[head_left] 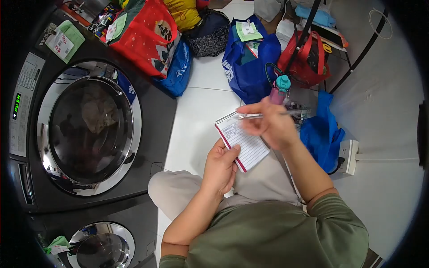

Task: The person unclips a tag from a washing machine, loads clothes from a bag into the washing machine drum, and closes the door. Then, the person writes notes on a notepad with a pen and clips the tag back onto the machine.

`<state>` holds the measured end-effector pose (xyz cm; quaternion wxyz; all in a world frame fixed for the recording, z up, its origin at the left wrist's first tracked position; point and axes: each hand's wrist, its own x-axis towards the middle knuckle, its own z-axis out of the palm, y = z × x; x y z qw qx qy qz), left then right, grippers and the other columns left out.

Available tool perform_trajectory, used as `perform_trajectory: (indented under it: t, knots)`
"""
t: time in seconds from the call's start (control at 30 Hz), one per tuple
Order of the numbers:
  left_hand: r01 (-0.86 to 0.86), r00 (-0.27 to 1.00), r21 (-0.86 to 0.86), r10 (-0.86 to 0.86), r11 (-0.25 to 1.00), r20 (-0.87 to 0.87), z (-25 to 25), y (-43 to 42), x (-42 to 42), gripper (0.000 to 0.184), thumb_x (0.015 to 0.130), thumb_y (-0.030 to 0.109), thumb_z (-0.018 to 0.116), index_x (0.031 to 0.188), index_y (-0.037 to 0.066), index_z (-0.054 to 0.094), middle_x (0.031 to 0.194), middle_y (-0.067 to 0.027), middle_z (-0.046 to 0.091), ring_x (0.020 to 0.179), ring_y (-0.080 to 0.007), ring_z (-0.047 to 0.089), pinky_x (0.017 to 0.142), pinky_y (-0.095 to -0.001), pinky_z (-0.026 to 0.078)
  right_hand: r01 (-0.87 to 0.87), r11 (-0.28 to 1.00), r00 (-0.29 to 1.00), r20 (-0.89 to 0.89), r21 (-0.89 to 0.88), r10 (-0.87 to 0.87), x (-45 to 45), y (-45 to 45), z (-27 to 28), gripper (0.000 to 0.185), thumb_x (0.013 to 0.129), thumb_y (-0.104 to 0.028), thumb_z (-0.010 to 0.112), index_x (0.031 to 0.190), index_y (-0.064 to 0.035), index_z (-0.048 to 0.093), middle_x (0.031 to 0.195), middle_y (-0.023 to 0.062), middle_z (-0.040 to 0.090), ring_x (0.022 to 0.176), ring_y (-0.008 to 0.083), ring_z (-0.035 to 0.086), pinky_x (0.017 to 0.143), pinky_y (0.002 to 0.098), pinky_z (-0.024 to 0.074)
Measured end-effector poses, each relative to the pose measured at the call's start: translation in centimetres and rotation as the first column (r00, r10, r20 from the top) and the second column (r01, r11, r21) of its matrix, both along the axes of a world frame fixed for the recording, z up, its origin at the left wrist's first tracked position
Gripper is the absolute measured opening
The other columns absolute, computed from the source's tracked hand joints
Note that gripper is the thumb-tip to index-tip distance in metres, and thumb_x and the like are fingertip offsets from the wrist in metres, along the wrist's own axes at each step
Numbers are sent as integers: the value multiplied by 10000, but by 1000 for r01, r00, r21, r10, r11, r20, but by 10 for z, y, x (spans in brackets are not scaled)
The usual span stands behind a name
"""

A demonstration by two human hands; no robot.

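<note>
My left hand [222,164] holds a small spiral notepad [250,149] by its lower left edge, thumb on the lined page. Handwriting fills the page's upper lines. Over the top right of the pad, my right hand [270,121] is closed around a thin silver pen [252,116], its tip near the written lines. That hand is slightly blurred. Just beyond it stands a bottle with a teal lid [283,83].
Two front-loading machines [154,111] line the left side. Ahead are a red bag [145,40], a dark patterned bag [208,35] and a blue bag [252,67]. To the right are another blue bag [322,136], a socket box [349,156] and the wall [389,111].
</note>
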<state>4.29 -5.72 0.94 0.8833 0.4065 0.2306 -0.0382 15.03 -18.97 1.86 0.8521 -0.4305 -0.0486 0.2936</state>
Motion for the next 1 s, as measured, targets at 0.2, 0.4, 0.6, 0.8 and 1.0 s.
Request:
perform_trajectory:
  t: [0.2, 0.4, 0.6, 0.8, 1.0]
  knots:
    - [-23, 999, 21, 24, 1000, -23, 0, -3, -2, 249, 953, -13, 488, 1200, -10, 520, 1063, -86, 640, 920, -129, 628, 823, -276, 514, 125, 941, 915, 403, -316, 14, -10, 28, -23, 255, 868, -175, 724, 686, -19, 636, 616, 6, 589, 567, 39, 469, 506, 218, 361]
    - [-33, 999, 16, 33, 999, -23, -3, -1, 2, 255, 949, -19, 483, 1202, -13, 519, 1063, -91, 640, 923, -134, 631, 828, -282, 515, 244, 910, 855, 518, -336, -39, -13, 36, -30, 414, 863, -149, 719, 516, -36, 523, 515, -12, 526, 497, 27, 398, 447, 244, 281]
    - [-25, 999, 28, 26, 999, -33, -4, 0, 5, 248, 946, -12, 486, 1192, -14, 521, 1073, -88, 634, 931, -131, 625, 820, -280, 512, 237, 905, 852, 524, -353, -19, -12, 38, -31, 440, 862, -144, 705, 505, -33, 473, 497, -29, 448, 495, 29, 340, 444, 268, 243]
    - [-13, 999, 55, 16, 998, -47, -1, 1, 6, 235, 944, -16, 476, 1173, -15, 527, 1047, -71, 631, 897, -120, 616, 795, -267, 499, 211, 899, 869, 494, -385, 8, -15, 37, -25, 441, 857, -147, 697, 507, -29, 455, 484, -31, 400, 500, 37, 317, 449, 281, 237]
    - [-4, 999, 67, 6, 998, -38, -5, 2, 4, 237, 938, -23, 489, 1170, -16, 535, 1047, -72, 635, 899, -116, 611, 798, -263, 488, 243, 889, 867, 499, -389, -18, -15, 38, -27, 437, 850, -92, 702, 500, -32, 447, 494, -43, 417, 496, 22, 322, 437, 268, 227]
